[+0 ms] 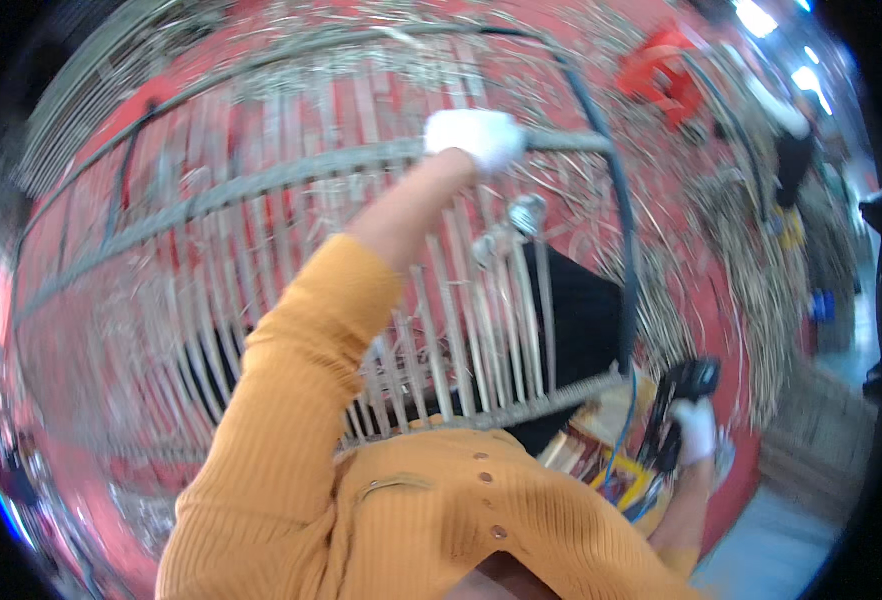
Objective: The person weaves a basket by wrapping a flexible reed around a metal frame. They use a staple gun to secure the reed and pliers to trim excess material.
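Observation:
A large frame [629, 255] of dark tube and grey-wrapped bars, strung with many thin pale strips, lies across my lap and legs. My left hand [476, 138], in a white glove, is closed round its long middle bar [311, 170] near the right end. Low at the right, my right hand [696, 430], also gloved in white, holds a black nail gun [673, 405] by its grip. The gun is beside the frame's near right corner, apart from the strips. A thin blue hose [621, 440] runs close by it.
An open box [601, 450] with yellow and red packs stands by my right leg. Bundles of long pale strips [751, 290] lie at the right, with loose scraps over the red floor. A red plastic stool [661, 75] is farther off. Another person [791, 140] works at the far right.

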